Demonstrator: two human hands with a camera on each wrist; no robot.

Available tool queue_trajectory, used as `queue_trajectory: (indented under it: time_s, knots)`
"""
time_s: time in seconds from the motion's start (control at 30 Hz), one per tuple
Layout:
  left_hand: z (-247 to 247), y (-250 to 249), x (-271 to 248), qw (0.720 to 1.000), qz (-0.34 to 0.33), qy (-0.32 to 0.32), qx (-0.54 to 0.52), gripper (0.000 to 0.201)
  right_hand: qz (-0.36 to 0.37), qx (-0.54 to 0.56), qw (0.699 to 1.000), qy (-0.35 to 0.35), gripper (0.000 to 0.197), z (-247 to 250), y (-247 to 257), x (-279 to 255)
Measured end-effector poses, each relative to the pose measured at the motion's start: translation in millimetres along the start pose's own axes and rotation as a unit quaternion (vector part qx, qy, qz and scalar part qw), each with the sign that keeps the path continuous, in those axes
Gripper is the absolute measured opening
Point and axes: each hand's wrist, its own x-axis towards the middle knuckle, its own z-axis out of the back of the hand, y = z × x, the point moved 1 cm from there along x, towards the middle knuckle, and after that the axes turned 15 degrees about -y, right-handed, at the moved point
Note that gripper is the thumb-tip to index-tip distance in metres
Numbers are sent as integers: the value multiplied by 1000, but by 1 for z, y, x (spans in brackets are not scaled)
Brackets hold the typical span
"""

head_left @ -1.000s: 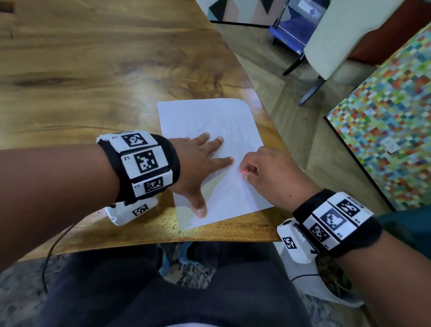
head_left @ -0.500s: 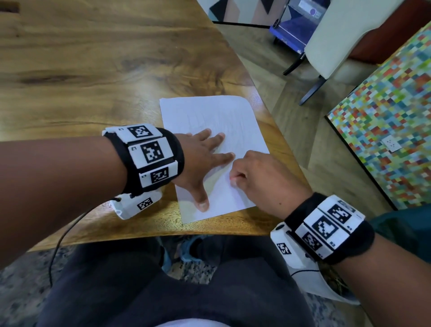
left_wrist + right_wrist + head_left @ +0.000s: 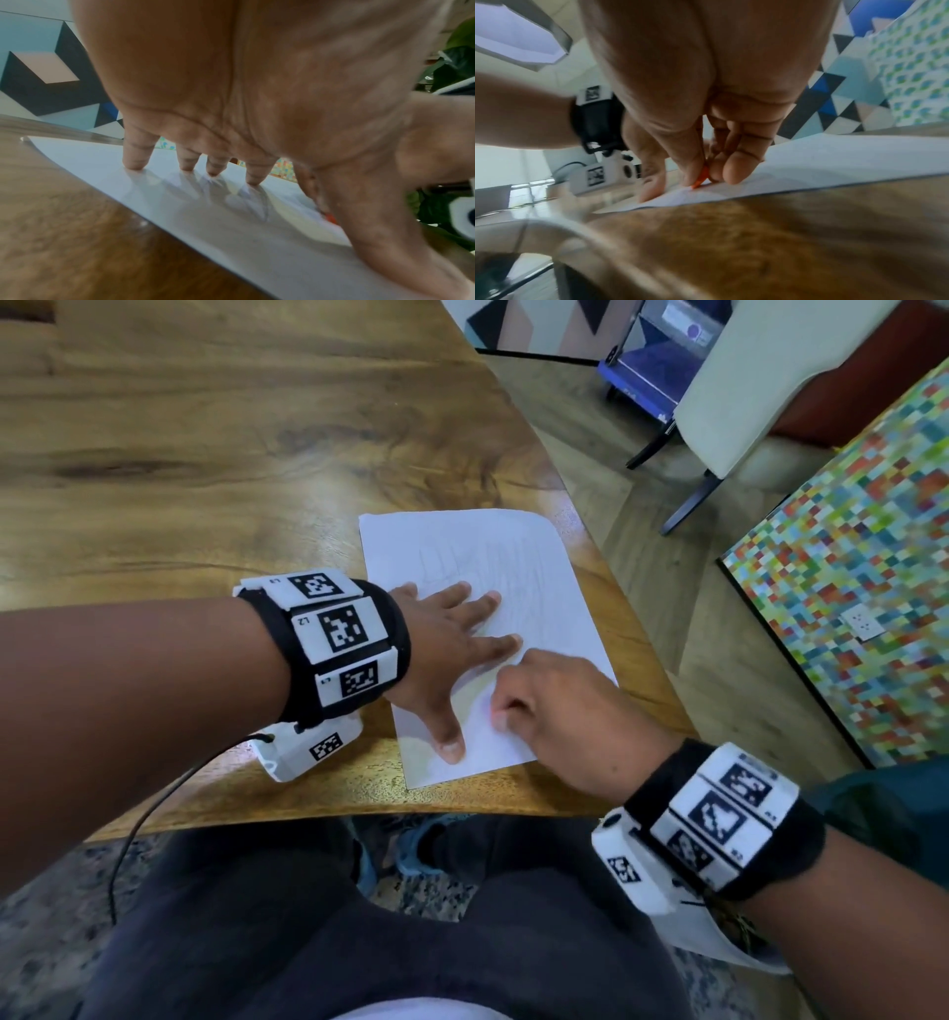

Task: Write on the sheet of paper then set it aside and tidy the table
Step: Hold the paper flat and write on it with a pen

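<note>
- The white sheet of paper (image 3: 477, 629) lies flat on the brown wooden tabletop (image 3: 205, 454), at about 4 o'clock of the visible surface, close to the near edge and to the right-hand edge. Faint pencil-like lines show on its upper half; what they say is too pale to read.
- The small orange writing tip (image 3: 700, 180) touches the sheet near its 5 o'clock corner, pinched between thumb and fingertips. Only the tip shows, so I cannot tell what kind of pen or crayon it is.
- The right hand (image 3: 560, 711) is curled tight round that tool, knuckles up, its heel over the sheet's right edge. This low, closed grip looks suited to short controlled strokes, so I judge the writing step to be in progress.
- The left hand (image 3: 447, 654) is spread flat, fingers straight and splayed towards 1 o'clock, thumb pointing to 6 o'clock. It holds nothing; the fingertips (image 3: 133, 164) press on the paper, most likely to keep the light sheet from sliding under the strokes.
- Both wrists carry black bands with white marker blocks (image 3: 334, 629).
- Beyond the tabletop, at 2 o'clock, stand a pale chair (image 3: 760, 387) and a multicoloured mosaic panel (image 3: 847, 608).
</note>
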Motion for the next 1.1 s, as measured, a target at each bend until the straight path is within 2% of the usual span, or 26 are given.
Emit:
queue_trajectory:
  time_s: [0.1, 0.23, 0.3, 0.37, 0.47, 0.5, 0.57, 0.67, 0.73, 0.8, 0.9, 0.97, 1.0, 1.1]
  knots:
    - [-1, 0, 1, 1000, -2, -2, 3, 136, 48, 3, 999, 26, 14, -4, 10, -4]
    - [0, 1, 0, 1000, 1, 5, -2, 136, -51, -50, 997, -34, 11, 8, -32, 22]
    - [0, 0, 1, 1000, 3, 10, 0, 136, -64, -72, 994, -50, 12, 10, -40, 27]
    - [1, 0, 1, 1000, 4, 12, -2, 136, -32, -66, 997, -23, 13, 6, -26, 21]
    - [0, -1, 1, 1000, 3, 14, 2, 135, 69, -20, 997, 30, 13, -3, 7, 1]
    - [0, -1, 1, 1000, 2, 14, 4, 136, 83, -15, 996, 40, 12, -4, 11, -1]
    - [1, -1, 1, 1000, 2, 16, 0, 136, 57, -18, 998, 36, 12, -1, 0, 9]
    - [2, -1, 0, 1000, 0, 18, -1, 136, -34, -60, 997, -17, 10, 9, -33, 30]
    - [2, -1, 0, 1000, 0, 18, 2, 135, -52, -83, 994, -38, 10, 10, -40, 36]
    - [2, 0, 0, 1000, 1, 21, -2, 134, -26, -77, 997, -19, 9, 7, -24, 30]
    - [0, 0, 1, 1000, 1, 20, 0, 135, 78, -35, 996, 30, 6, -3, 13, 7]
    - [0, 0, 1, 1000, -1, 19, 5, 135, 107, -31, 993, 41, 6, -4, 21, 4]
    - [1, 0, 0, 1000, -1, 19, 3, 135, 96, -32, 994, 33, 5, -2, 17, 8]
    - [2, 1, -2, 1000, 4, 9, -3, 134, -3, -57, 998, -7, 10, 6, -14, 27]
